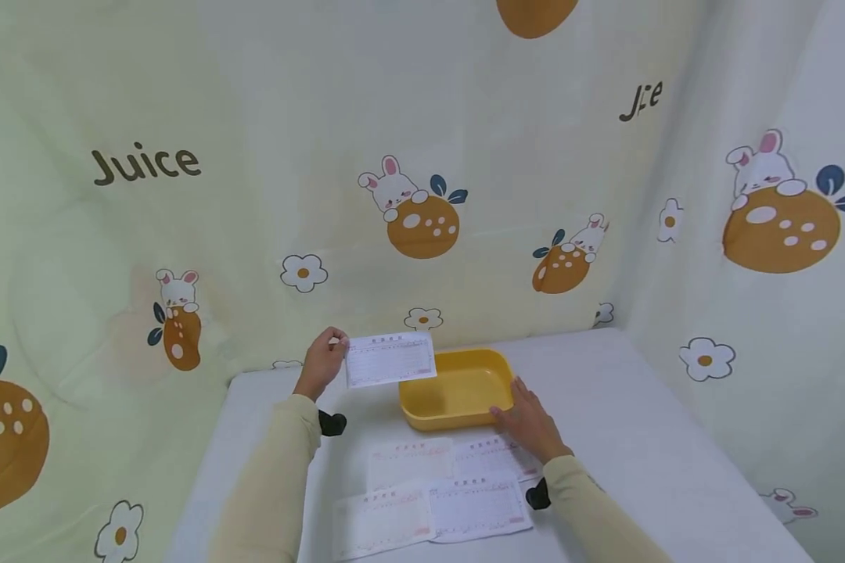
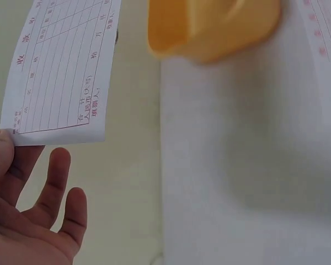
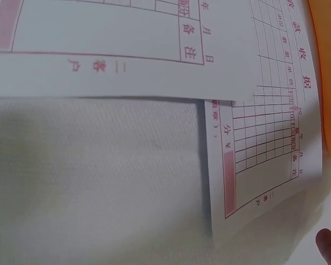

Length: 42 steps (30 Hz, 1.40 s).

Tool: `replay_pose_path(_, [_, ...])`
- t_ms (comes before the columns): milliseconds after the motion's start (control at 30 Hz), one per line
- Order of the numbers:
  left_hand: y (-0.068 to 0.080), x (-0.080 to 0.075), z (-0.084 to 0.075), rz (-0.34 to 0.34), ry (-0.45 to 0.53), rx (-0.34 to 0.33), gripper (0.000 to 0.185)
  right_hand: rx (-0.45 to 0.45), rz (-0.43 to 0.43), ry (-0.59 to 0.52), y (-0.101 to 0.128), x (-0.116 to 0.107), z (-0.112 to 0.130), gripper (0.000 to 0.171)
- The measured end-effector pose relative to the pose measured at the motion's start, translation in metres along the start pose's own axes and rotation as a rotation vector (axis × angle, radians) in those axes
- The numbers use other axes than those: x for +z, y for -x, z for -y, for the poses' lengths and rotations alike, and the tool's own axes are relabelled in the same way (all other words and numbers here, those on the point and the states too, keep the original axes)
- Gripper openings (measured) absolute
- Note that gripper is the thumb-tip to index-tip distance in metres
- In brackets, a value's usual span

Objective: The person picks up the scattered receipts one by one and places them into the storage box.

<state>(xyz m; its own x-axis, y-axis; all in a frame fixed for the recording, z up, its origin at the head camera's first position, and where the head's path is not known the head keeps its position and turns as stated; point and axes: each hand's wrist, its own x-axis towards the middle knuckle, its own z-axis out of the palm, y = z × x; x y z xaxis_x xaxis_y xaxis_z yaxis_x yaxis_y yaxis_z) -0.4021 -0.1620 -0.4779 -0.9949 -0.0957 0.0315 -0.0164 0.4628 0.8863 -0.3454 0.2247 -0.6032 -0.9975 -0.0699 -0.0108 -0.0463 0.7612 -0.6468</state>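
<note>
In the head view my left hand (image 1: 321, 362) pinches a printed receipt slip (image 1: 390, 360) by its left edge, between thumb and index finger. The slip is held up in the air, its right end in front of the back left part of a yellow plastic basin (image 1: 458, 421). The left wrist view shows the thumb on the corner of the slip (image 2: 66, 77) and the other fingers loosely bent. My right hand (image 1: 531, 422) lies at the basin's front right corner, fingers extended along its side. Only one fingertip (image 3: 329, 245) shows in the right wrist view.
Several more receipt slips lie on the white table in front of the basin, among them a front right slip (image 1: 477, 512) and a front left slip (image 1: 382, 522). Some overlap. A patterned curtain (image 1: 253, 195) hangs behind the table and along its sides.
</note>
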Motion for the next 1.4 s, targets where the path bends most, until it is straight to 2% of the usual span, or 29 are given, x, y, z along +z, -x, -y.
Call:
replay_pose_path(133, [-0.006,0.03,-0.014,0.022,0.009,0.037,0.013,-0.022,-0.028,-0.005,0.003,0.006,0.002,0.086])
replay_pose_path(300, [-0.012,0.067,-0.028,0.051,0.016,0.08,0.013,-0.023,-0.057,-0.016,0.008,0.004,0.002,0.084])
replay_pose_path(500, [-0.014,0.094,-0.037,0.073,0.03,0.092,0.013,-0.037,-0.07,-0.021,0.013,-0.003,0.002,0.081])
replay_pose_path(667, [-0.014,0.1,-0.039,0.066,0.044,0.1,0.013,-0.02,-0.052,-0.02,0.013,-0.001,0.004,0.083])
replay_pose_path(833, [-0.015,0.106,-0.038,0.066,0.066,0.091,0.013,-0.036,-0.075,-0.007,0.013,0.001,0.001,0.083])
replay_pose_path(1100, [-0.013,0.12,-0.019,0.074,0.069,0.068,0.012,0.001,-0.057,-0.049,0.016,0.006,-0.001,0.084])
replay_pose_path(1267, [-0.011,0.122,-0.011,0.087,0.109,0.113,0.011,0.005,-0.073,-0.036,0.019,0.006,0.002,0.085])
replay_pose_path(1400, [-0.01,0.122,-0.014,0.123,0.131,0.151,0.018,-0.022,-0.099,-0.017,0.018,0.001,0.002,0.085])
